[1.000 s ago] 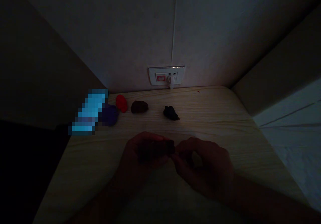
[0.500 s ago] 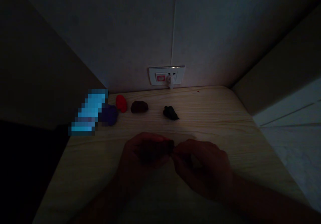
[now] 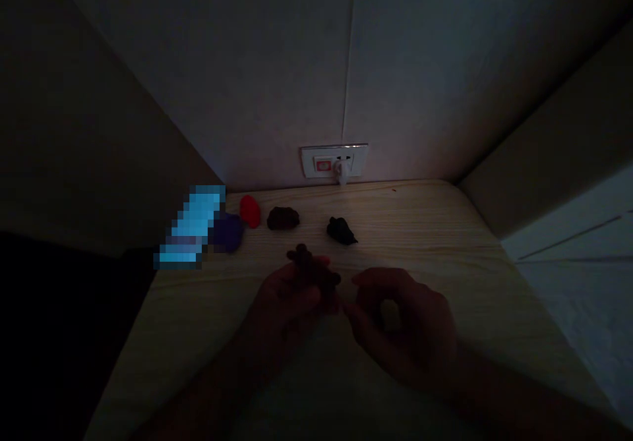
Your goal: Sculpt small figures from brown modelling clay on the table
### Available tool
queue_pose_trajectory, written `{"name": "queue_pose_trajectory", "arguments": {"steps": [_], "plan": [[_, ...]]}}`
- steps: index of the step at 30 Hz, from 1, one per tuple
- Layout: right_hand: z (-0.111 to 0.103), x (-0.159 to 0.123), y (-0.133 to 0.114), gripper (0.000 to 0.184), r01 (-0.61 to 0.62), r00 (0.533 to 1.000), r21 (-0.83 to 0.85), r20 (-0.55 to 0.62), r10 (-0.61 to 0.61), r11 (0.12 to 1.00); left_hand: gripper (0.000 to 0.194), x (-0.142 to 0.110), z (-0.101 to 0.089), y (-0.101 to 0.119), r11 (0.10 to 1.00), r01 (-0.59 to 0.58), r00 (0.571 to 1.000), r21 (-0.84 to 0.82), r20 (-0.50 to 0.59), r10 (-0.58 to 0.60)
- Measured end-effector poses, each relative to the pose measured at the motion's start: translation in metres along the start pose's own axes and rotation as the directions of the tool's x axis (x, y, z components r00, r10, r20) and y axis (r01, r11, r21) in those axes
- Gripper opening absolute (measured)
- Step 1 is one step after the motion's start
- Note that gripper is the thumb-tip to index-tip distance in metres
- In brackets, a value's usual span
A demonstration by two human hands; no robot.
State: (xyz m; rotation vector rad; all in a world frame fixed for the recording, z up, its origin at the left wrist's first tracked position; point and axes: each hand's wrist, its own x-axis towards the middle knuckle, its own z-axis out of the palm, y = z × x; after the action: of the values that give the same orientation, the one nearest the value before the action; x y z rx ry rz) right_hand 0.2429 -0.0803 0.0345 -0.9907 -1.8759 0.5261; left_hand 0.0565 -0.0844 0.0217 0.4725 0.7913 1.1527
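Note:
In dim light, a dark brown figure (image 3: 314, 271) with small round knobs, which looks like modelling clay, rests in my left hand (image 3: 284, 306). The fingers of that hand are wrapped round it, thumb on top. My right hand (image 3: 410, 322) is just to the right of the figure, thumb and forefinger apart. Its other fingers curl inward in shadow. Beyond my hands lie a black lump (image 3: 341, 231), a dark brown lump (image 3: 283, 218), a red lump (image 3: 250, 211) and a purple lump (image 3: 230, 233).
A pixelated bright blue rectangle (image 3: 190, 227) is at the left edge of the wood-grain tabletop (image 3: 415, 223). Behind the table rises a wall with a socket plate (image 3: 334, 162) and a white plug (image 3: 341, 171) in it. A pale panel (image 3: 568, 184) stands on the right.
The brown figure has turned in my left hand, so its knobs now show. My right thumb and forefinger have come apart and away from it. The view has shifted slightly.

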Motion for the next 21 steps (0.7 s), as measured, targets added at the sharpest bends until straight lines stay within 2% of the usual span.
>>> {"name": "queue_pose_trajectory", "arguments": {"steps": [3, 7, 14, 21], "plan": [[0.0017, -0.0014, 0.0039, 0.033, -0.007, 1.000, 0.061, 0.029, 0.005, 0.998, 0.033, 0.0002, 0.0023, 0.0020, 0.997, 0.060, 0.995, -0.049, 0.083, -0.055], [0.0022, -0.0034, 0.0084, 0.037, 0.002, 0.998, 0.089, 0.066, -0.008, 0.996, 0.029, -0.0002, 0.0016, -0.0025, 0.997, 0.073, 0.982, -0.016, 0.174, -0.069], [-0.0008, 0.0003, 0.0064, 0.018, 0.072, 0.997, 0.031, 0.029, -0.073, 0.997, 0.036, 0.0000, -0.0037, -0.0065, 0.993, 0.117, 0.968, 0.018, 0.220, -0.118], [0.0008, 0.0014, 0.0055, 0.013, 0.107, 0.994, 0.089, 0.015, -0.109, 0.990, 0.035, 0.0013, -0.0026, -0.0024, 0.995, 0.086, 0.970, 0.060, 0.225, -0.097]]}}
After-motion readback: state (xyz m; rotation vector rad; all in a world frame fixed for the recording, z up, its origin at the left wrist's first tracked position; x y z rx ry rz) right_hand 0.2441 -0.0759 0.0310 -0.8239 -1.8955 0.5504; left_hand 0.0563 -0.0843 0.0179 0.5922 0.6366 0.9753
